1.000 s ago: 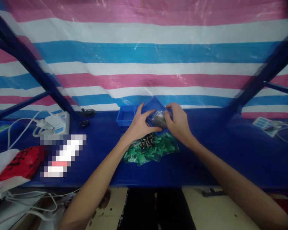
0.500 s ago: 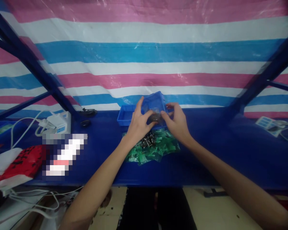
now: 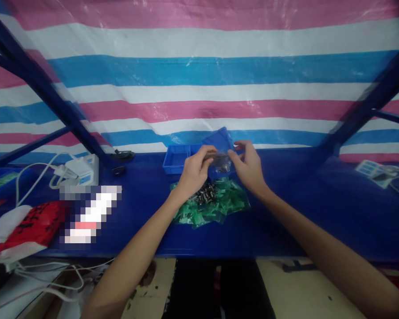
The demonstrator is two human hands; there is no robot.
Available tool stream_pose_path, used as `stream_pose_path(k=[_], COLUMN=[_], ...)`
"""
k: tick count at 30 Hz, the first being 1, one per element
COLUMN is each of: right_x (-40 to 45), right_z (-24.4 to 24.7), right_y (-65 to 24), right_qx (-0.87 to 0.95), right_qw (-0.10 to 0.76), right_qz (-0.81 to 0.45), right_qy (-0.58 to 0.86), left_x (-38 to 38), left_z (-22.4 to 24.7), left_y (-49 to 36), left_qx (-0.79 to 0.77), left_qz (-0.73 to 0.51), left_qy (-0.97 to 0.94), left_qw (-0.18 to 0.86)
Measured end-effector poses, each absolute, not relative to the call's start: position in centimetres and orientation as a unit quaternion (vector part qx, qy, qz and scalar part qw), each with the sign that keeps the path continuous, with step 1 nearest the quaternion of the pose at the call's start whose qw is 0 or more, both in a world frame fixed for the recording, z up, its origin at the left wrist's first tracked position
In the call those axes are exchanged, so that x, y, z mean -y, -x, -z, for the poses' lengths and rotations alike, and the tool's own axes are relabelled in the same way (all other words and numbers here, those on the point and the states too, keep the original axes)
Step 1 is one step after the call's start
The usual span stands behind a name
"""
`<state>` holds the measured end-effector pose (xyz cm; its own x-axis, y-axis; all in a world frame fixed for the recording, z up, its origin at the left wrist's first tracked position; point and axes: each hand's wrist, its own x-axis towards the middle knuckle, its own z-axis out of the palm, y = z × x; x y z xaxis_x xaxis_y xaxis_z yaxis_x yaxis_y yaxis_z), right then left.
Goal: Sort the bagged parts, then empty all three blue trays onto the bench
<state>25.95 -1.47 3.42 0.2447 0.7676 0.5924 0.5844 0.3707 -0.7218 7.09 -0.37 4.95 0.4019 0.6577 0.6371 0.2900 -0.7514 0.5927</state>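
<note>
A small clear plastic bag (image 3: pixel 223 165) with something dark at its bottom hangs between my hands. My left hand (image 3: pixel 197 170) pinches its upper left edge between thumb and fingers. On the other side, my right hand (image 3: pixel 248 166) is closed at the bag's upper right edge. Right behind the bag a blue plastic bin (image 3: pixel 219 138) leans at a tilt, partly hidden by it. Below my hands lie green packets (image 3: pixel 231 204) in clear film, with small black and silver parts (image 3: pixel 206 194) heaped in their middle.
Another blue bin (image 3: pixel 176 161) stands left of the tilted one. Farther left are a black object (image 3: pixel 119 170), a white power strip (image 3: pixel 89 173) with cables and a red and white bag (image 3: pixel 36 223). Blue frame posts (image 3: pixel 362 106) flank the blue table (image 3: pixel 286 212).
My left hand has drawn its spread fingers back from the tilted bin and closed them on the bag's edge. The bag's dark contents now hang lower. My right hand has barely moved.
</note>
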Motion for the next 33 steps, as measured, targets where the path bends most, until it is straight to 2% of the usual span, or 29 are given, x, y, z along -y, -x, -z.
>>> stream_pose_path(k=[10,15,19,24,29,33], right_x=[1.4,1.6,1.8,2.3,2.9,3.7], right_z=[-3.9,-4.4,-4.8,-5.4,-5.5,-5.0], right_y=[-26.4,-26.5,-26.6,-26.6,-25.9,-24.9], right_qx=[0.601,0.604,0.618,0.649,0.689,0.704], right_qw=[0.564,0.562,0.552,0.539,0.528,0.529], right_qz=[-0.083,-0.085,-0.064,-0.023,-0.012,-0.051], right_qy=[0.560,0.559,0.556,0.536,0.496,0.472], left_x=[0.9,3.0,4.4,5.5,5.8,5.6], left_z=[-6.3,-3.3,-1.0,-2.1,-4.1,-4.3], left_y=[-5.4,-2.2,-0.3,0.0,-1.5,-4.5], left_qx=[-0.379,-0.458,-0.499,-0.526,-0.504,-0.443], left_qz=[-0.507,-0.499,-0.411,-0.332,-0.384,-0.385], left_qy=[-0.746,-0.699,-0.711,-0.759,-0.769,-0.805], left_qw=[0.207,0.231,0.277,0.194,0.091,0.084])
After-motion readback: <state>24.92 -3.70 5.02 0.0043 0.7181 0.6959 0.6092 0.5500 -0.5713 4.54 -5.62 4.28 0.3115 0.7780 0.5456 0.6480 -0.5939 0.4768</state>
